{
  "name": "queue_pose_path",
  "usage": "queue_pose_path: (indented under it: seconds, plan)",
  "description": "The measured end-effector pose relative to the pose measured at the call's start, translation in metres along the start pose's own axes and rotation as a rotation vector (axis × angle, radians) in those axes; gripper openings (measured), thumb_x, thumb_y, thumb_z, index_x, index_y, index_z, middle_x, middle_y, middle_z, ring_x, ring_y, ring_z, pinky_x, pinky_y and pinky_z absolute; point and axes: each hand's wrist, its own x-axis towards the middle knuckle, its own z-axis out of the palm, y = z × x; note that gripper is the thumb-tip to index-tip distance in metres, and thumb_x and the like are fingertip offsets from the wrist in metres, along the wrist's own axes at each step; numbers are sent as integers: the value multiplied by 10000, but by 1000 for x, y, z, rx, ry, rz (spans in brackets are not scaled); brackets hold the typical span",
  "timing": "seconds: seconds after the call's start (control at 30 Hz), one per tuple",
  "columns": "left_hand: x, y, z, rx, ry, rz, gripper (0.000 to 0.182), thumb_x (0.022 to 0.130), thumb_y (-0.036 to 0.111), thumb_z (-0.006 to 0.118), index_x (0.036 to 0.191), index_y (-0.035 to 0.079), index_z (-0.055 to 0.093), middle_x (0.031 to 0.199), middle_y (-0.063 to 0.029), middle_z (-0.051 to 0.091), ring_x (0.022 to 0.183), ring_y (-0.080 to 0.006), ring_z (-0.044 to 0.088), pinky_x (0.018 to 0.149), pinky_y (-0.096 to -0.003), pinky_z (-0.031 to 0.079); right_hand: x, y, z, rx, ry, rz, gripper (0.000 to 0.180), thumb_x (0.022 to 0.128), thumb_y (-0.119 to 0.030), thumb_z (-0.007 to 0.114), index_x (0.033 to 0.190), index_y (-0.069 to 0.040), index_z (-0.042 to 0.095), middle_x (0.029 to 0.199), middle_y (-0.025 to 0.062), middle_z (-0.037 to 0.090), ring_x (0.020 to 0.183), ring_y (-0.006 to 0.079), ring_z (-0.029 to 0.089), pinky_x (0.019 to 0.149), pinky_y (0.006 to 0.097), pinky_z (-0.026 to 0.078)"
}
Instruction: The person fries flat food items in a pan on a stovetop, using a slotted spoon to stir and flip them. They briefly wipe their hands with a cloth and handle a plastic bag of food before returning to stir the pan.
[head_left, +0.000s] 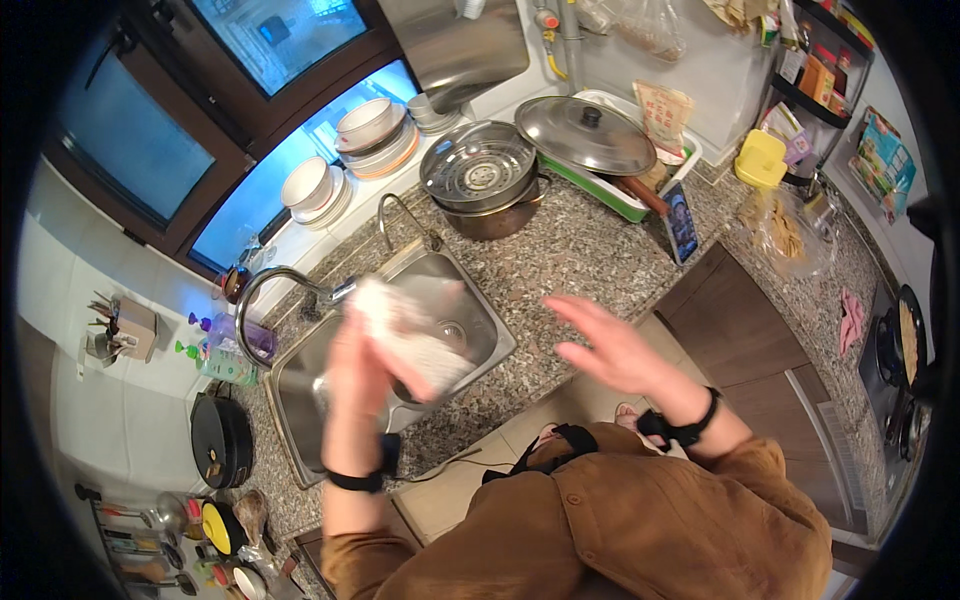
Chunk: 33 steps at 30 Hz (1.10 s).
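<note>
My left hand (363, 367) grips a pale cloth (424, 345), blurred by motion, above the double-bowl stainless steel sink (491, 319). The cloth hangs over the divider and hides part of both bowls. A curved chrome faucet (262, 277) arches just beyond that hand. To the right, my right hand (611, 349) hovers over the front of the speckled granite counter (547, 277), fingers apart and holding nothing. A slimmer second tap (384, 217) stands behind the sink's far bowl.
A steamer pot (487, 217) sits behind the sink, beside a wide glass-like lid (585, 135) on a green-and-white tray (574, 184). A phone (681, 225) leans upright near the counter edge. Stacked bowls (307, 187) line the windowsill. Soap bottles (229, 352) stand left; a pan (909, 337) sits far right.
</note>
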Motion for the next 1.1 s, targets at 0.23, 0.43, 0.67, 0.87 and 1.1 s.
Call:
queue_pose_path:
  seconds: [0.23, 0.43, 0.67, 0.87, 1.1]
  plan:
    - [-36, -106, 145, -293, -75, -202, 692, 1043, 550, 349, 1581, 148, 183, 1570, -99, 324, 1389, -297, 404, 1135, -451, 351, 21, -16, 49, -175, -128, -77, 983, 920, -595, 524, 1587, -38, 65, 1621, 297, -80, 1508, 470, -51, 1136, 698, 113]
    - [-17, -95, 161, -378, -115, -49, 678, 1034, 598, 291, 1565, 177, 262, 1544, -137, 367, 1355, -356, 445, 1073, -524, 415, 1, -5, 29, 49, -169, -298, 1014, 939, -626, 511, 1584, -31, 3, 1602, 326, 69, 1499, 484, 12, 1166, 638, 87]
    - [-23, -109, 196, -606, -236, -323, 617, 1062, 513, 294, 1528, 109, 310, 1538, -146, 383, 1392, -341, 407, 1129, -491, 381, -3, 19, -13, -207, -75, -292, 899, 971, -570, 478, 1591, -66, 65, 1576, 250, 295, 1499, 397, 201, 1198, 561, 74]
    - [-31, -130, 204, -461, -89, -358, 415, 1070, 312, 446, 1385, 44, 483, 1300, -115, 591, 1131, -203, 603, 936, -359, 514, 3, 49, -42, -266, -40, -220, 786, 947, -449, 556, 1563, -80, 236, 1481, 167, 436, 1373, 346, 396, 1125, 514, 290]
    - [-29, -147, 203, 27, 92, -169, 139, 981, 97, 635, 1034, -9, 708, 935, -35, 704, 794, -79, 633, 704, -242, 528, -10, 58, -39, 46, -133, -52, 628, 931, -262, 602, 1498, -116, 375, 1220, 146, 622, 870, 345, 678, 706, 428, 547]
